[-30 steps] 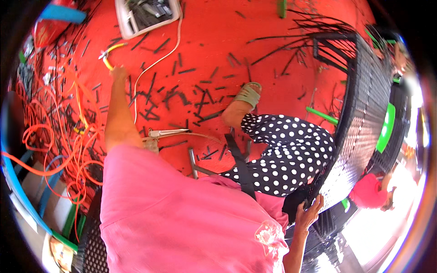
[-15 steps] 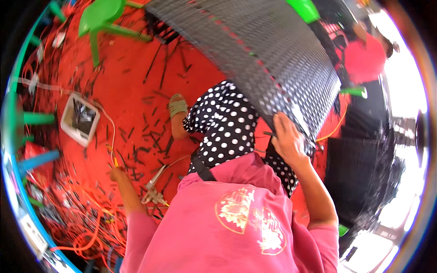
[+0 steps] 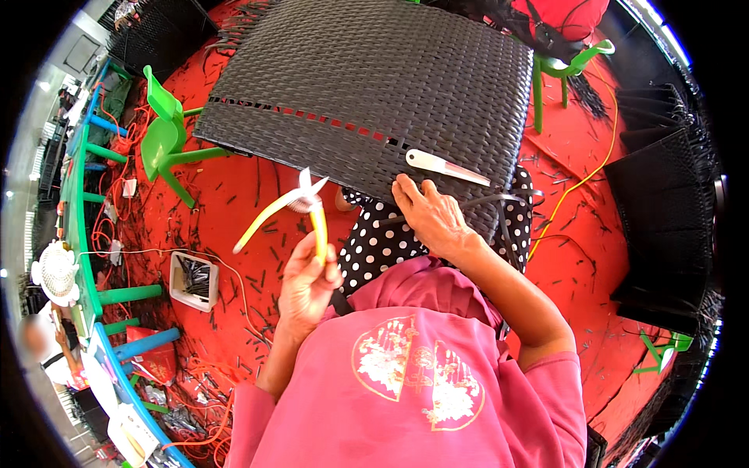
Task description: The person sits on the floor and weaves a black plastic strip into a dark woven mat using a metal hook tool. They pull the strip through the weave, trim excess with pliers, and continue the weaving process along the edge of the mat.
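Black woven panel (image 3: 367, 82): ahead of the person, near edge over the patterned trousers (image 3: 380, 242). First hazard, as I rate it: a tilt, caused by uneven pressure on that edge. Full support not visible to me.
White-handled tool (image 3: 441, 166): loose on the panel, just beyond the right fingers. Likely fault: sliding off or being knocked, should the panel tip or the hand sweep forward.
Yellow-handled cutters (image 3: 309, 196): blades spread, aimed toward the panel's near edge. Likely fault: nicked weave, if swung across with the blades apart. Whether they touch the panel, I cannot confirm.
Free handle (image 3: 263, 224): standing out away from the left palm. Likely fault: swivel or slip, since only the other handle is gripped.
Row of gaps (image 3: 335, 123): a line through the weave, red showing behind. Likely fault: a tip catching in a slot, through careless placing.
Loose black strands (image 3: 488, 200): beside the right wrist. Likely fault: snagging, if the forearm drags over them.
Left hand (image 3: 308, 282): raised, clear of the panel, thumb and fingers closed round one handle; grip looks light from my end.
Right hand (image 3: 433, 214): palm down, fingers bent and slightly parted, on the panel's near edge. I see nothing grasped; whether the thumb hooks beneath, I cannot tell.
Both hands: well apart.
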A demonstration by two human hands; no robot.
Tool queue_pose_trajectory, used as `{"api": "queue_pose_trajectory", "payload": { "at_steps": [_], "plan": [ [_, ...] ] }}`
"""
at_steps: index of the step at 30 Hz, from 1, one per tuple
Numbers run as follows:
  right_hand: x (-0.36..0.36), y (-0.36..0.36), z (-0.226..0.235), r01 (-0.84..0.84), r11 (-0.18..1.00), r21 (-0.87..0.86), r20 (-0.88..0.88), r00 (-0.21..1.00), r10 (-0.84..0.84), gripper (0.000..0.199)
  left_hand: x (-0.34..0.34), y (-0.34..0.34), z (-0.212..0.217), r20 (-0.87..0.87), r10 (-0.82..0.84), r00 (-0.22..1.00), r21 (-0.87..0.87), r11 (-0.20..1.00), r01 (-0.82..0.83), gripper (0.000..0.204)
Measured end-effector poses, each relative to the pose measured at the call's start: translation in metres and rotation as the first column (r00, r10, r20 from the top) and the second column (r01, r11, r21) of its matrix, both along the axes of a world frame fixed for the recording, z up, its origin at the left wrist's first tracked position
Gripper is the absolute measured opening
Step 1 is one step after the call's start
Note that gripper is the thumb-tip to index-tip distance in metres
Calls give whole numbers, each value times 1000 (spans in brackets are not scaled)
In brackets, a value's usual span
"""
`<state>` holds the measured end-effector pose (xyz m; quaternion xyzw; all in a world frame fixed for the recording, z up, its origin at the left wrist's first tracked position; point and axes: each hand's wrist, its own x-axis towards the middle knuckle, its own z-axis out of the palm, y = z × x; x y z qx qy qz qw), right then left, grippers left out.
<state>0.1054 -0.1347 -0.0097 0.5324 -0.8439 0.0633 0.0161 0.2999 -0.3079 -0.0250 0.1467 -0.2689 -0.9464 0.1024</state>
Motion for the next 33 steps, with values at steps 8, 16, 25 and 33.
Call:
{"api": "queue_pose_trajectory", "payload": {
  "at_steps": [8,16,25,33],
  "plan": [
    [6,68,40,506,814,-285,884,467,19,73,-81,44,28,12,-381,925,-115,918,379,36],
    [14,96,42,866,476,-150,907,-71,415,52,-135,94,40,3,-699,715,-19,715,699,37],
    [-5,89,31,875,-58,-480,875,483,43,27,-165,161,44,-128,-663,737,35,740,672,51],
    [-19,113,29,858,224,-463,866,492,-94,26,-167,162,18,184,-547,817,-126,811,572,49]
  ]
}}
